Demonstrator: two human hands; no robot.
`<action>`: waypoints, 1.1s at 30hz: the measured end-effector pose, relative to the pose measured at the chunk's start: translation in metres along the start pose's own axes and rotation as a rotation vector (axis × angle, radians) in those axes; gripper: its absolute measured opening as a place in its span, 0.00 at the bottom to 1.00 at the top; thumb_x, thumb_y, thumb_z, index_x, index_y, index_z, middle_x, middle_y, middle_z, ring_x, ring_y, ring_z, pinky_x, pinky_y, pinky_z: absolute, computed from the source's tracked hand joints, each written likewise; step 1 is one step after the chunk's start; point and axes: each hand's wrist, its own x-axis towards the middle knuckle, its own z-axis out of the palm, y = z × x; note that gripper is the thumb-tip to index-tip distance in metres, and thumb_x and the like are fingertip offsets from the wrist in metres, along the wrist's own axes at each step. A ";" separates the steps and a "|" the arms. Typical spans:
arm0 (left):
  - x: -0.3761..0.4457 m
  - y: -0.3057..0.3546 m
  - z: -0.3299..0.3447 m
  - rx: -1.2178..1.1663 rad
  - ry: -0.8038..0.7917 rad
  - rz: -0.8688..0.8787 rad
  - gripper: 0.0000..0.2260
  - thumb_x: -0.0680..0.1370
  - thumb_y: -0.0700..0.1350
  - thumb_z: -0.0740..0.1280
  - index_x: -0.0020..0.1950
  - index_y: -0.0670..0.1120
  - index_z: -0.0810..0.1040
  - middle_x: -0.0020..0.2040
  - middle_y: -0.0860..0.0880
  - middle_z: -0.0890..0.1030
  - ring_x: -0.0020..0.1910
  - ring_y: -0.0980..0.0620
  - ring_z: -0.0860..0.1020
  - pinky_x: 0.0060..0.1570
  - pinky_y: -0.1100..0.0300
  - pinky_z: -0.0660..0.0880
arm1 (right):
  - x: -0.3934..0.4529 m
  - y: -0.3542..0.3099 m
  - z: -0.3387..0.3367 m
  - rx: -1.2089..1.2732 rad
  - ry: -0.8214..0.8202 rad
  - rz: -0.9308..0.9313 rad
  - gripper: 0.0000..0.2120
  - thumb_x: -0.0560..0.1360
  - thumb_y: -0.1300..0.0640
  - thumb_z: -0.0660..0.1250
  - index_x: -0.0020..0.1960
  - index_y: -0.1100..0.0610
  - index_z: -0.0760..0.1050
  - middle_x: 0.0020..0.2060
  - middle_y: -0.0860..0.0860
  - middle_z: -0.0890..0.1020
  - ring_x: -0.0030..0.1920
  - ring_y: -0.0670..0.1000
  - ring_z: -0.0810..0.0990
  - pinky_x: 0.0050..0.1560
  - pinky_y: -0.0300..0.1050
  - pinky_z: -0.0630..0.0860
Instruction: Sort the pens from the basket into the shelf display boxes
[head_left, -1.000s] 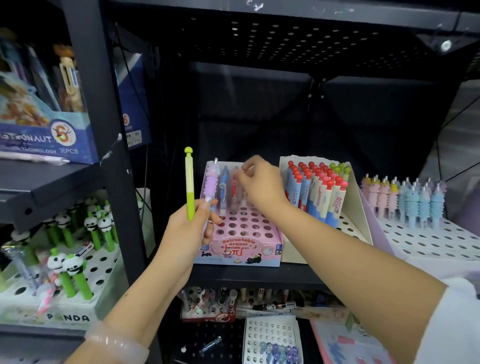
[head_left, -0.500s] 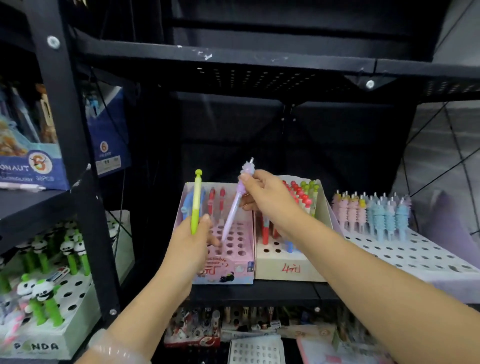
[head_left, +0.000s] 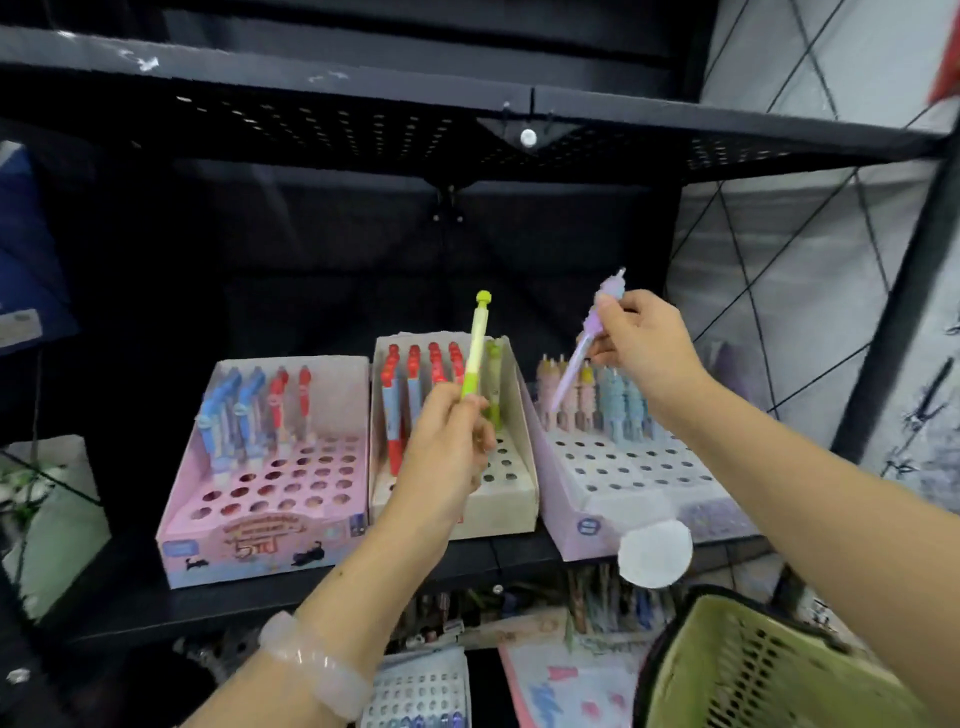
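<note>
**Two pens held up before the shelf display boxes**

A green pen (head_left: 477, 347) is gripped near its lower end by the left hand (head_left: 447, 451) and kept nearly upright in front of the cream display box (head_left: 511, 512). A purple pen (head_left: 589, 340) is pinched near its top by the right hand (head_left: 641, 347) and tilted, its tip pointing down over the pastel pens in the lilac display box (head_left: 571, 525). The pink display box (head_left: 260, 545) stands to the left on the same shelf (head_left: 218, 603). The green basket (head_left: 769, 670) is seen at the lower right, below the right forearm.
</note>
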 end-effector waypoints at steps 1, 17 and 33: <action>0.001 -0.004 0.009 0.014 -0.024 0.008 0.08 0.81 0.43 0.55 0.44 0.47 0.70 0.25 0.55 0.72 0.23 0.57 0.64 0.21 0.66 0.60 | 0.001 0.005 -0.010 -0.036 0.005 -0.004 0.09 0.79 0.55 0.60 0.42 0.56 0.71 0.34 0.50 0.80 0.28 0.43 0.77 0.31 0.34 0.76; 0.033 -0.035 0.094 0.086 -0.155 -0.055 0.07 0.81 0.42 0.56 0.47 0.48 0.73 0.26 0.55 0.74 0.22 0.57 0.67 0.22 0.66 0.64 | 0.049 0.068 -0.108 -0.478 0.145 -0.082 0.09 0.80 0.60 0.58 0.55 0.62 0.73 0.45 0.61 0.81 0.45 0.61 0.81 0.54 0.58 0.76; 0.030 -0.043 0.108 0.010 -0.174 -0.073 0.07 0.81 0.41 0.56 0.47 0.48 0.72 0.27 0.54 0.75 0.23 0.58 0.69 0.21 0.68 0.65 | 0.072 0.120 -0.099 -0.776 -0.108 0.095 0.10 0.81 0.55 0.56 0.44 0.58 0.71 0.40 0.58 0.79 0.42 0.58 0.81 0.46 0.48 0.76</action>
